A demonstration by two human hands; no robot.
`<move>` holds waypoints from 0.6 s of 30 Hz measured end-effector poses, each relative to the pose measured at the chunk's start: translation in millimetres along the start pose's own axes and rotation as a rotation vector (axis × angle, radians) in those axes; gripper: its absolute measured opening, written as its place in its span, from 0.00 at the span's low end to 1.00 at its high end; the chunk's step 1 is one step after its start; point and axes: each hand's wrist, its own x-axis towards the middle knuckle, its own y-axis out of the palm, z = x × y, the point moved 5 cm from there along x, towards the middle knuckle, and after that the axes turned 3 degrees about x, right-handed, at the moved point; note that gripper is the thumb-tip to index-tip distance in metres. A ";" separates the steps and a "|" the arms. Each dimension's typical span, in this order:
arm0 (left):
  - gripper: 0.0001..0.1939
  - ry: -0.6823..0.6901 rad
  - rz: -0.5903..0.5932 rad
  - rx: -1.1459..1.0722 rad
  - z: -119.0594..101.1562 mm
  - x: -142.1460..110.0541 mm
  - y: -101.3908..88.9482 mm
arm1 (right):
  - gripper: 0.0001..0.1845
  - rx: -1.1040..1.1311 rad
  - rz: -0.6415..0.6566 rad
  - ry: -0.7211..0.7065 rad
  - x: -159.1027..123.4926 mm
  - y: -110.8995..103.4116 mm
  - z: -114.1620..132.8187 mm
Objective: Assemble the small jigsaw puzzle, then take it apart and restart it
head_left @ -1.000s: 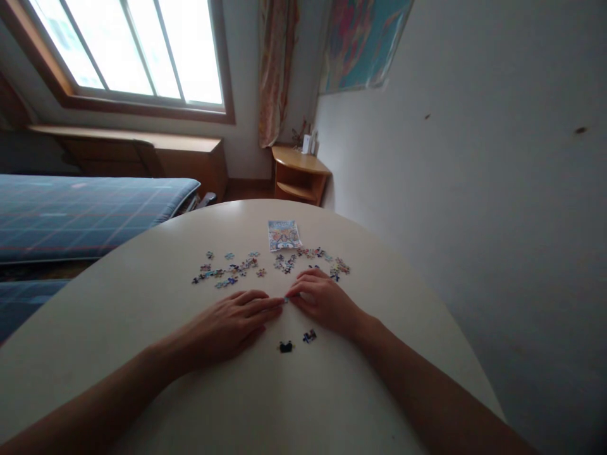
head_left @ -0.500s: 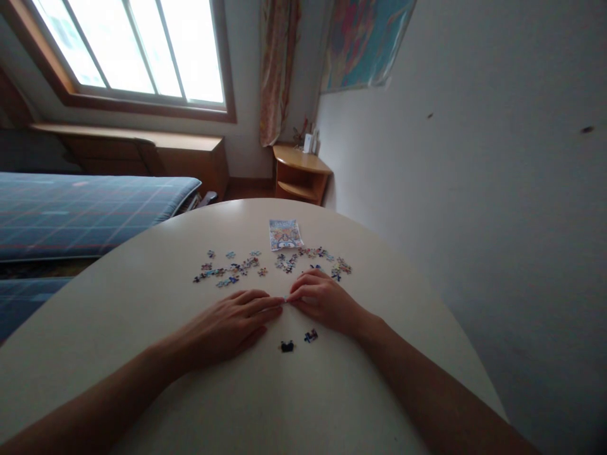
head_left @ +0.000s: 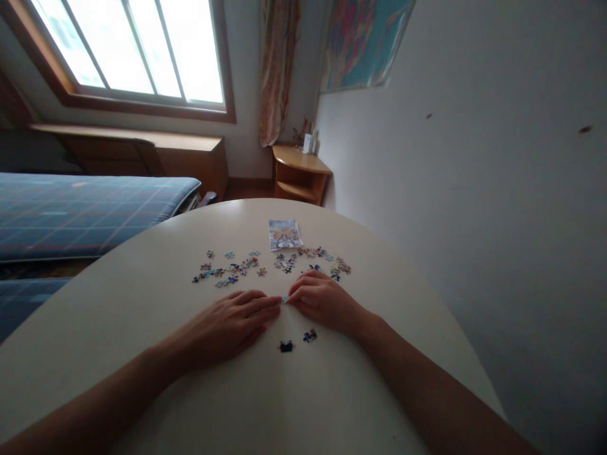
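Note:
A small light-blue jigsaw piece (head_left: 284, 299) lies on the table between my fingertips, mostly covered by them. My left hand (head_left: 237, 321) rests palm down with its fingers stretched out, the fingertips at the piece's left side. From the right, my right hand (head_left: 327, 302) pinches the piece between thumb and index finger. Closer to me lie a dark jigsaw piece (head_left: 286, 346) and a dark-blue and white jigsaw piece (head_left: 310, 335), apart from each other. Beyond my hands, loose jigsaw pieces (head_left: 245, 266) spread on the left, and more jigsaw pieces (head_left: 340, 268) lie on the right.
A printed picture sheet (head_left: 284, 235) lies behind the pieces on the round white table (head_left: 142, 303). A plaid mattress (head_left: 95, 215) stands off to the left. On the right is a bare wall (head_left: 474, 202), with a wooden corner shelf (head_left: 303, 161) at the back.
My left fingertips have drawn slightly left, so a little more of the light-blue piece shows. My right hand stays at the piece, and the other pieces keep their places.

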 end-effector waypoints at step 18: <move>0.20 -0.033 0.029 -0.003 -6.2 0.6 2.2 | 0.13 0.014 0.038 0.113 -4.2 -9.9 -8.2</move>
